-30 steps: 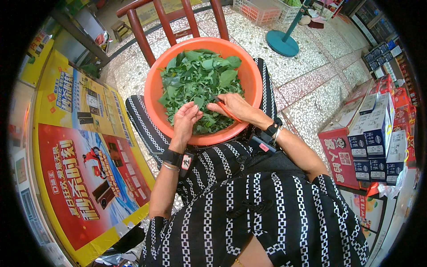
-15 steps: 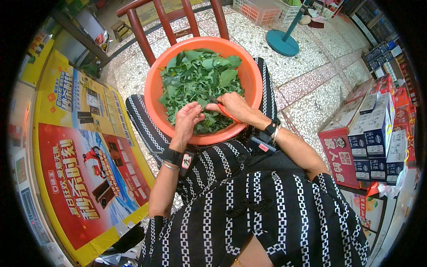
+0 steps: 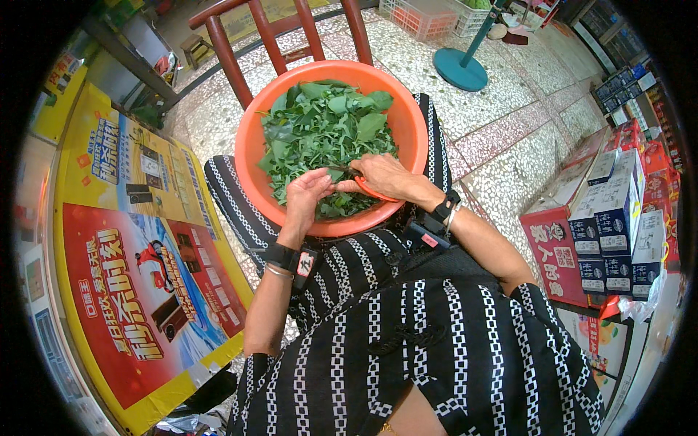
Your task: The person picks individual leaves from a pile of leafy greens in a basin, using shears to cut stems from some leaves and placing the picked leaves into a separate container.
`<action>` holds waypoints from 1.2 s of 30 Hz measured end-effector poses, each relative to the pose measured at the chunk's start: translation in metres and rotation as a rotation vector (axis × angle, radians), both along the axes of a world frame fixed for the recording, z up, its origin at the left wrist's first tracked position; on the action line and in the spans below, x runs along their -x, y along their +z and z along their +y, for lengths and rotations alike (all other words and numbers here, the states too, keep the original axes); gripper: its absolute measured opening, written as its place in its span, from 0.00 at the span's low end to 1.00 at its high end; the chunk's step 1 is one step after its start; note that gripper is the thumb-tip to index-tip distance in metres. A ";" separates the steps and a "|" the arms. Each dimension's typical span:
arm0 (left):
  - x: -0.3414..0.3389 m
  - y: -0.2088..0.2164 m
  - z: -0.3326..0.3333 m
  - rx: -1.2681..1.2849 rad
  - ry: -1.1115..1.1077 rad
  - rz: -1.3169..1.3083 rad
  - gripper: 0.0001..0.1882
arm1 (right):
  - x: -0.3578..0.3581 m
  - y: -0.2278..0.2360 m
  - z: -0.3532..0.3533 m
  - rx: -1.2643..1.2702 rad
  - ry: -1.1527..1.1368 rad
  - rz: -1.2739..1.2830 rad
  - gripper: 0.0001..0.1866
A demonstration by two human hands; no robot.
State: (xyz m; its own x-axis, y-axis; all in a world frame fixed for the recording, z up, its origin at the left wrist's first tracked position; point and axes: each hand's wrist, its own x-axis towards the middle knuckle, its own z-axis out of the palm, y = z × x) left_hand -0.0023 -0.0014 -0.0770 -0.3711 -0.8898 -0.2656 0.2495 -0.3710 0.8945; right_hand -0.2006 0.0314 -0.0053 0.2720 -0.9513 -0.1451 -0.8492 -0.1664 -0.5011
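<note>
An orange plastic basin [image 3: 247, 145] rests on my lap, heaped with green leaves [image 3: 320, 127], some whole and some cut into strips. Over its near part, my right hand [image 3: 389, 176] grips scissors [image 3: 374, 192] by their orange handles. The dark blades point left toward my other hand and are partly hidden by fingers. My left hand [image 3: 304, 198] is closed in a pinch on a green leaf [image 3: 338, 174], right at the blades. The fingertips of both hands are very close together.
A red wooden chair [image 3: 273, 36] stands just beyond the basin. Farther right is a teal round pole base [image 3: 460, 70], with plastic crates [image 3: 422, 19] behind. Stacked cartons [image 3: 607, 218] line my right side. A yellow and red poster panel [image 3: 145, 291] flanks my left.
My hands have shifted only slightly, with the right fingers and the scissors' blades at a slightly different angle by the leaf. The basin and the leaf heap look the same.
</note>
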 end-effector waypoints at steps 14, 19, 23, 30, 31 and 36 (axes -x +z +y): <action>-0.004 0.002 -0.002 -0.102 0.077 0.120 0.10 | -0.002 -0.012 0.001 -0.072 -0.010 -0.101 0.37; -0.006 -0.003 -0.005 -0.094 -0.008 0.119 0.08 | -0.008 -0.009 0.001 -0.007 -0.008 -0.098 0.37; -0.005 -0.005 -0.005 -0.098 -0.009 0.139 0.10 | -0.009 -0.004 -0.003 0.005 -0.061 -0.166 0.35; -0.004 0.001 -0.002 -0.104 0.045 0.118 0.16 | -0.003 -0.009 -0.002 0.004 -0.072 -0.206 0.34; -0.004 0.001 -0.002 -0.109 0.043 0.113 0.16 | -0.003 -0.011 -0.001 -0.005 -0.063 -0.172 0.35; -0.003 0.002 -0.001 -0.096 0.034 0.085 0.13 | -0.004 -0.015 0.003 0.014 -0.014 -0.074 0.32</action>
State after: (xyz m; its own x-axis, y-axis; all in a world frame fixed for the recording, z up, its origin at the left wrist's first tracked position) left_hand 0.0003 -0.0028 -0.0747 -0.3658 -0.8744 -0.3186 0.3371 -0.4436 0.8304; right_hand -0.1963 0.0340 -0.0203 0.2686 -0.9568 -0.1115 -0.8123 -0.1628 -0.5600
